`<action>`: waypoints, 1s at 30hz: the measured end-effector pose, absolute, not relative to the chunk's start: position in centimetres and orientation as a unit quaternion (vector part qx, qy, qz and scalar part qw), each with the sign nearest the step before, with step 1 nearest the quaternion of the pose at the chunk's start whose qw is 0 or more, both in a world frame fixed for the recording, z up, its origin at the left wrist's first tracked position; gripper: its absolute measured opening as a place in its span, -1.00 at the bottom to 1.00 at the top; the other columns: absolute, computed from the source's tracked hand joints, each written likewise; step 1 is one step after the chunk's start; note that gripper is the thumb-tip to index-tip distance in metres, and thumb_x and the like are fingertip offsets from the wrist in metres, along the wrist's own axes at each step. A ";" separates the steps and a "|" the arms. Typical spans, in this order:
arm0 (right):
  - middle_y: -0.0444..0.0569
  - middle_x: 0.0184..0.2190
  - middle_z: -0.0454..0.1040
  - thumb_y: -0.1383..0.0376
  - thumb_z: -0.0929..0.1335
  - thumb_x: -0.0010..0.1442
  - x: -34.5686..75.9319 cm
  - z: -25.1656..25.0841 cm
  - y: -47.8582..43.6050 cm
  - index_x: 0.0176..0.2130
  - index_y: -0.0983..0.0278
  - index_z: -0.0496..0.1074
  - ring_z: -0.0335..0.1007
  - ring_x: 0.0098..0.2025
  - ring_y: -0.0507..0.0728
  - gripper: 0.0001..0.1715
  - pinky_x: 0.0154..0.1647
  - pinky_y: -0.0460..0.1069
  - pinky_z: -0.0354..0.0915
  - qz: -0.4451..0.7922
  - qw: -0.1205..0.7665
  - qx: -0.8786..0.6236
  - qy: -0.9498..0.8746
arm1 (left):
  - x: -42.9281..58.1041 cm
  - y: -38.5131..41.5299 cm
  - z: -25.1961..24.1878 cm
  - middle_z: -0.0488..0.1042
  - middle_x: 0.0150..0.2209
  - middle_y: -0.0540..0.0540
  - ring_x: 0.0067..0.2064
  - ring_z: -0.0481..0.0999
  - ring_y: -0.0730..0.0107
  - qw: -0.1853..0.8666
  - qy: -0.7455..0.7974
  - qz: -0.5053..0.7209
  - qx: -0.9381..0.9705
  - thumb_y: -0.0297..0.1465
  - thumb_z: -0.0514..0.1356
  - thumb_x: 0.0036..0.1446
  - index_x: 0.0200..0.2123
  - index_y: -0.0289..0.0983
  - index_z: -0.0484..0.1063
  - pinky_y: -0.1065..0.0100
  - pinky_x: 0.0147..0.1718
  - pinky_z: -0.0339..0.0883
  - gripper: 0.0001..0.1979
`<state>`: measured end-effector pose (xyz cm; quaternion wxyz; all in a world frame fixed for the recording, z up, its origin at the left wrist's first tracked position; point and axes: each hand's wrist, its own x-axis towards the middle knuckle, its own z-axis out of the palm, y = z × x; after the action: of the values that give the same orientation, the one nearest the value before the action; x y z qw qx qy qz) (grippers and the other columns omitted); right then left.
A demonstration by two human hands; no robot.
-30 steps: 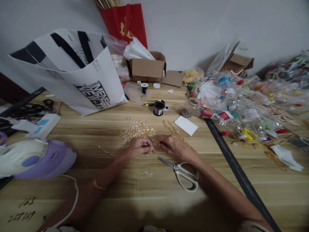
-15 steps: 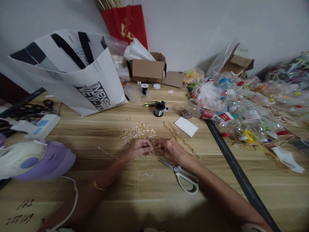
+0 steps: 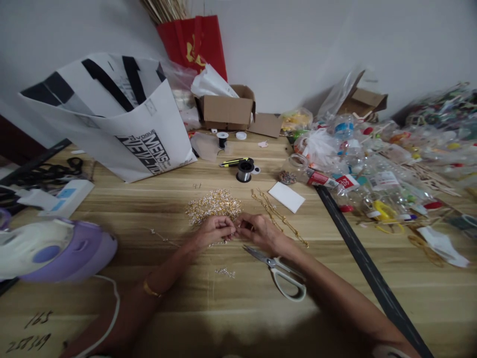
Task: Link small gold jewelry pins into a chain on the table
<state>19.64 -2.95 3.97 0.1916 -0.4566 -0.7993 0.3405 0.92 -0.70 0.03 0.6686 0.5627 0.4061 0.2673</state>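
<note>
My left hand (image 3: 216, 229) and my right hand (image 3: 257, 228) meet fingertip to fingertip, both pinched closed low over the table. A thin beaded strand (image 3: 161, 235) runs from the left toward my left wrist, and its end seems to lie in my left fingertips. What my right fingers pinch is too small to make out. Just behind the hands spreads a pile of gold and clear beads (image 3: 212, 204). Scissors (image 3: 285, 273) with pale handles lie below my right wrist. A gold chain (image 3: 281, 216) rests beyond it. A few clear beads (image 3: 225, 272) lie nearer me.
Behind stand a wire spool (image 3: 244, 171), a yellow-black cutter (image 3: 234, 162), a white card (image 3: 286, 197) and a cardboard box (image 3: 228, 112). Left are a white bag (image 3: 149, 144), a power strip (image 3: 69, 199) and a purple-white appliance (image 3: 82, 248). Plastic bottles (image 3: 383, 184) crowd the right.
My fingertips have shifted slightly and my right fingers are drawn in a little closer. The view has tilted a bit; the things on the table stay put.
</note>
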 end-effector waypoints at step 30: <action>-0.15 -0.55 0.33 0.36 0.22 0.22 20.3 3.5 -2.2 -0.35 0.35 0.40 0.16 -0.52 -0.05 -0.80 -0.47 -0.15 0.07 0.322 0.216 -0.447 -0.806 | 0.7 -0.5 0.0 0.51 -0.48 -0.10 -0.51 0.41 0.53 0.667 0.357 0.238 0.609 -0.16 0.22 0.00 -0.45 -0.39 0.44 0.48 -0.48 0.29 -0.65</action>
<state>20.32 -2.17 3.48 0.2161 -0.4466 -0.8062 0.3222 0.72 -0.47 0.03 0.6673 0.6087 0.3573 0.2377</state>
